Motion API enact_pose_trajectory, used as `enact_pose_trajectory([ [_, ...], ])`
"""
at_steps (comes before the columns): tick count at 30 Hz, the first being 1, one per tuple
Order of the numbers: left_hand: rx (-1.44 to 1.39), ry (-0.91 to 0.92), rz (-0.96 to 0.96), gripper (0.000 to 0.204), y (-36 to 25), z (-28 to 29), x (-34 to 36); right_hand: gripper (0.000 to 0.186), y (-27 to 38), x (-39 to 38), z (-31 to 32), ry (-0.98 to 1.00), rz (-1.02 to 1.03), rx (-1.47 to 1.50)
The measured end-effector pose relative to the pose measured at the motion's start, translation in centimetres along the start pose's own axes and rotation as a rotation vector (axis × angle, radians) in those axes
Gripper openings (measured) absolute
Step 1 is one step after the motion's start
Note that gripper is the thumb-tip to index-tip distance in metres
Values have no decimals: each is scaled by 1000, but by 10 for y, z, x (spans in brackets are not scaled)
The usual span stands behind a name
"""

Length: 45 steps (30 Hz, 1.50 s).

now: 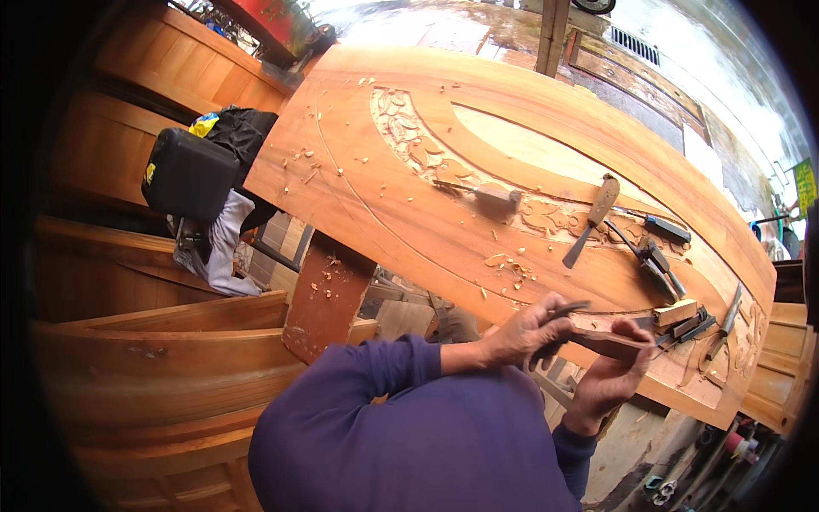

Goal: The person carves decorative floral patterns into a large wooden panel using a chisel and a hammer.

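Note:
Both my hands are together over the near edge of a large carved wooden panel [409, 226]. My left hand [522, 334] is closed around a dark, narrow, blade-like tool [573, 309]; its exact kind is unclear. In my right hand [610, 380] is the far end of a flat brown block [607, 343], gripped between thumb and fingers. The block's near end meets the left fingers, which hide part of it. Just beyond the hands, several chisels [687, 328] lie bunched on the panel.
A wooden-handled chisel [604, 200], a dark-handled chisel [667, 228] and a wooden-ended tool [499, 200] lie on the carving. Wood shavings [516, 266] are scattered about. A black case [192, 173] stands to the left, near stacked wooden panels [171, 363].

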<state>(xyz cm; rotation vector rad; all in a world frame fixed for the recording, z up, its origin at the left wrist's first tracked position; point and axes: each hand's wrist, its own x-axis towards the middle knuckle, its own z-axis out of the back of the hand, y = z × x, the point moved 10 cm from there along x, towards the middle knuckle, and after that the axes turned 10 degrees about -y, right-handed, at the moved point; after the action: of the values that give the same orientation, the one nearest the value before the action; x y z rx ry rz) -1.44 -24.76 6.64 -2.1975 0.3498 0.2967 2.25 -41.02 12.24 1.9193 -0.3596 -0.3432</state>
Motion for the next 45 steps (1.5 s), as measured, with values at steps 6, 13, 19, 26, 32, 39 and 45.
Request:
enact_pose_trajectory([
  [6, -46, -12, -153, 31, -31, -1, -11, 39, 19, -18, -38, -116, 109, 123],
  [13, 2, 100, 195, 43, 22, 15, -9, 22, 0, -40, -39, -4, 266, -125],
  [19, 9, 353, 720, 68, 95, 27, -41, 10, -40, -54, -21, -113, -202, 157],
  [26, 96, 721, 944, 81, 217, -3, -84, 29, -36, -112, 134, -621, -35, 172],
  [32, 116, 758, 1037, 67, 227, -163, -113, 33, 111, -121, 223, -663, 323, 32],
  [39, 42, 865, 916, 91, 216, -255, -123, 25, 266, -69, 212, -378, 677, -157],
  [45, 458, 609, 936, 91, 306, -22, -101, 30, 50, -44, 389, -882, 415, -137],
])
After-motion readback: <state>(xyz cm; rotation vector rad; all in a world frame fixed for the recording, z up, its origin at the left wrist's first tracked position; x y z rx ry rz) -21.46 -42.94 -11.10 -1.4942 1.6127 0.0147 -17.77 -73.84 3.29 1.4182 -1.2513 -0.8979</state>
